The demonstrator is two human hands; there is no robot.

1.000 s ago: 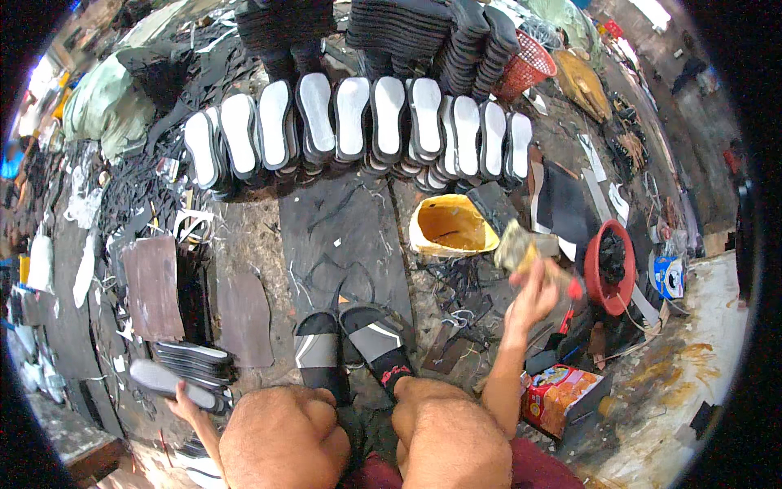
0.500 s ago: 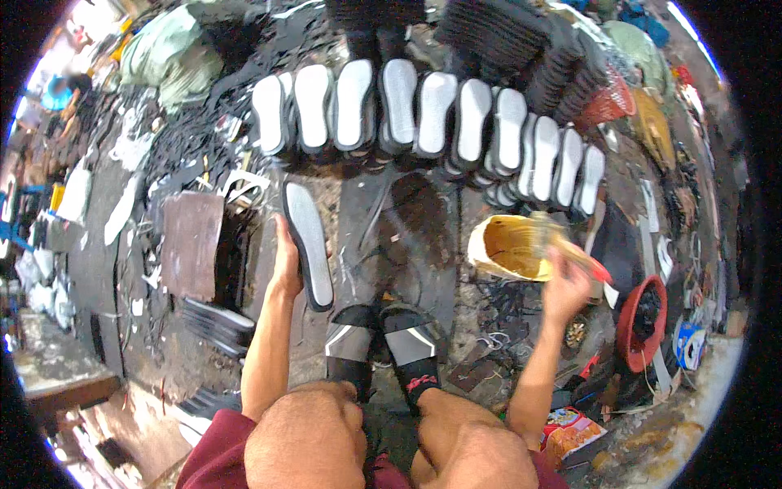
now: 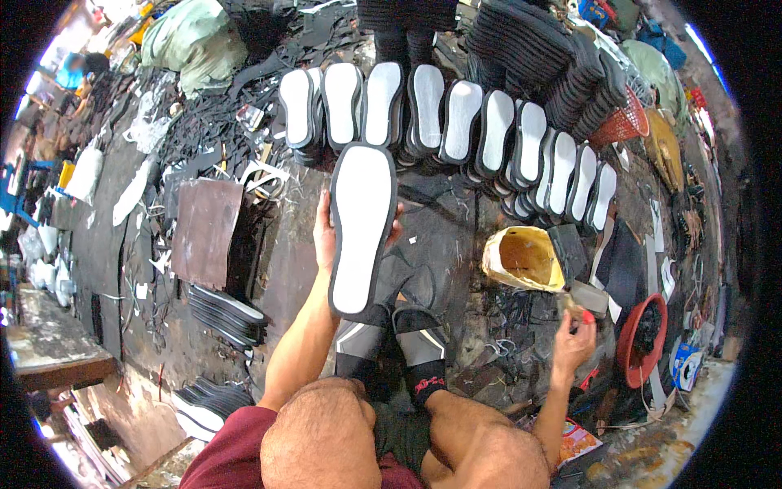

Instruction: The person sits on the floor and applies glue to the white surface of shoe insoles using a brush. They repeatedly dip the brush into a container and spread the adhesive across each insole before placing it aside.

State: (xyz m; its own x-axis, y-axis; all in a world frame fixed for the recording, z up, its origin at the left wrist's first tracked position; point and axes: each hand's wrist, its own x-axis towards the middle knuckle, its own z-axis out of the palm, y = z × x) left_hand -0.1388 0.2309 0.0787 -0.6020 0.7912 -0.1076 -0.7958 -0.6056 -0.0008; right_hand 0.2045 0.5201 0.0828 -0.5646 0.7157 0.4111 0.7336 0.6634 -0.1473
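Observation:
My left hand (image 3: 324, 244) is closed around a shoe sole (image 3: 362, 228) with a black rim and a white upper face, held up above my feet. Its thumb and fingertips show at the two sides. In my right hand (image 3: 575, 349) is a brush (image 3: 568, 305) with some red on its handle, low beside a yellowish cut-open container (image 3: 490, 253). That container lies tilted, its inside coated yellow-brown. Touching or close to the brush is a grey block (image 3: 590, 299); I cannot tell which.
An arc of stacked white-topped soles (image 3: 428, 106) stands ahead, with tall black stacks (image 3: 513, 49) behind. On the left are a brown sheet (image 3: 206, 232) and stacked black soles (image 3: 224, 316). A red basin (image 3: 641, 342) stands right. Black scraps (image 3: 269, 73) litter the floor.
The sole in my left hand has come up and right, and its white face now turns toward me. My right hand has lowered the brush from the container's mouth to beside it.

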